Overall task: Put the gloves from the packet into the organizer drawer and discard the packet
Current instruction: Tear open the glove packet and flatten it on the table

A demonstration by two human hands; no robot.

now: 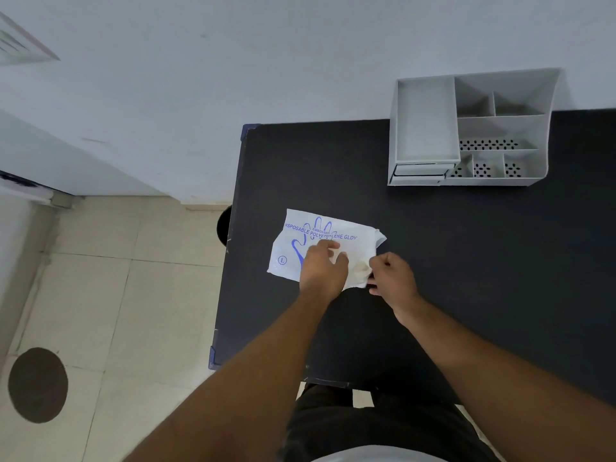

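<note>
A white glove packet (300,235) with blue print lies flat on the black table (466,261), left of centre. My left hand (321,268) presses down on the packet's lower middle, fingers spread over it. My right hand (393,273) pinches the packet's lower right corner, where a pale crumpled bit of glove (361,266) shows between the hands. The grey organizer (466,128) stands at the table's far right against the wall, its two small drawers (420,173) at the lower left front, both pushed in.
The table's left edge (233,245) drops to a tiled floor. A dark round object (224,225) sits on the floor beside that edge. A dark round patch (38,385) marks the floor at lower left. The wall stands behind the organizer.
</note>
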